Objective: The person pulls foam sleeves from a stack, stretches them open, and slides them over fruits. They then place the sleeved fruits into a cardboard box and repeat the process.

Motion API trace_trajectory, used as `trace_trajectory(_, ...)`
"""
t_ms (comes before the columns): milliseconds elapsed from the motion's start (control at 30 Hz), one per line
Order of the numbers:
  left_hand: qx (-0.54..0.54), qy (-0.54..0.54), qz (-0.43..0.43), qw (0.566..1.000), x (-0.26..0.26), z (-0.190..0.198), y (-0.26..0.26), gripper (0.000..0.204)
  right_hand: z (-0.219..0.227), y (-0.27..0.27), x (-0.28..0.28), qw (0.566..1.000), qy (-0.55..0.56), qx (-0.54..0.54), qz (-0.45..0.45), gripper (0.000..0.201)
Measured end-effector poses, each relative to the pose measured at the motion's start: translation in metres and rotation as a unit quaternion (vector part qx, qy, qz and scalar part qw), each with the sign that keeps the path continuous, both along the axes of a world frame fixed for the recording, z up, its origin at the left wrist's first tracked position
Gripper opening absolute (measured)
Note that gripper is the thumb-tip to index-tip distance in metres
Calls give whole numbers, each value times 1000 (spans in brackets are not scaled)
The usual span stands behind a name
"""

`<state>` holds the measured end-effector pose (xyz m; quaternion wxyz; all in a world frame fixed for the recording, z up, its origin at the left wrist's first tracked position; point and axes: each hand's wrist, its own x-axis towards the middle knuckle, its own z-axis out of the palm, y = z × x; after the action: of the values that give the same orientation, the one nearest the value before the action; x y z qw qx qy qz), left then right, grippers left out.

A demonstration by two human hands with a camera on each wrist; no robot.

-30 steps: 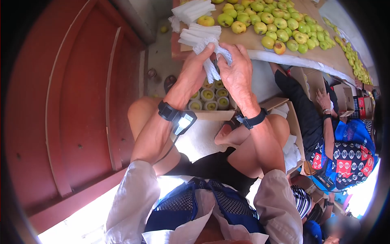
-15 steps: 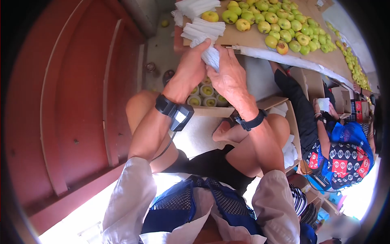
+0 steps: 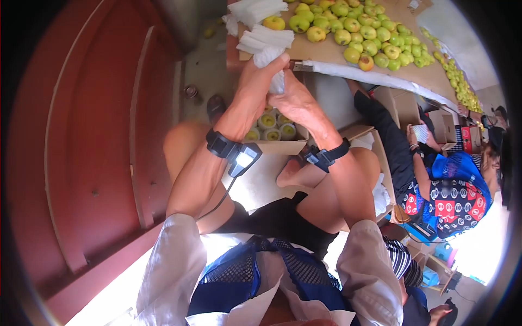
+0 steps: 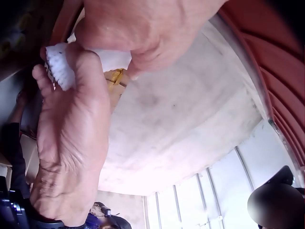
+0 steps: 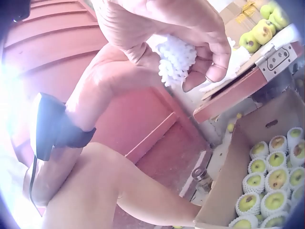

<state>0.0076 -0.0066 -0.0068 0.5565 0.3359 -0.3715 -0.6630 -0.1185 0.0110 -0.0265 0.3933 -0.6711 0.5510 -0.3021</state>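
Note:
A bunched white foam fruit net (image 3: 267, 56) is held in both hands above the box in the head view. My left hand (image 3: 254, 81) grips it with the thumb laid along its top. Close against it, my right hand (image 3: 294, 99) has its fingers curled round the lower end. The right wrist view shows the mesh end of the foam net (image 5: 177, 59) poking out between the right hand's fingers (image 5: 217, 71). In the left wrist view the foam net (image 4: 59, 64) spans both hands, its middle partly hidden by the right thumb.
A stack of flattened foam nets (image 3: 266, 39) lies at the corner of the table, beside many loose green apples (image 3: 353, 32). Below the hands stands a cardboard box (image 5: 233, 167) of netted apples. A red door (image 3: 98, 136) is at left; another person (image 3: 451, 190) sits at right.
The foam net was spread with strips hanging down; now it is bunched between my hands, which have drawn closer together. The person at right now holds up a white net.

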Motion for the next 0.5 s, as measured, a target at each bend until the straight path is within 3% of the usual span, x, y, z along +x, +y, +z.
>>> trace_trajectory(167, -8, 28, 43, 999, -5, 8, 3, 32, 28, 12, 13, 987, 129, -74, -62, 42)
trace_trajectory(233, 7, 73, 87, 994, -7, 9, 4, 29, 20, 15, 18, 963, 205, -150, -87, 40)
trace_trajectory(267, 15, 103, 104, 989, -6, 9, 0, 27, -1, 7, 20, 970, 140, -164, -114, 37)
trace_trajectory(300, 27, 135, 113, 984, -10, 8, -3, 26, 2, 10, 18, 962, 184, -172, -110, 36)
trace_trajectory(333, 2, 103, 119, 988, -9, 3, -9, 32, 9, 12, 19, 970, 178, -134, -100, 34)
trace_trajectory(367, -26, 71, 123, 990, -7, -2, -16, 39, 8, 11, 18, 970, 155, -162, -97, 31)
trace_trajectory(500, -119, -86, 151, 978, -9, 12, -17, 29, 17, 7, 22, 968, 116, -180, -130, 33)
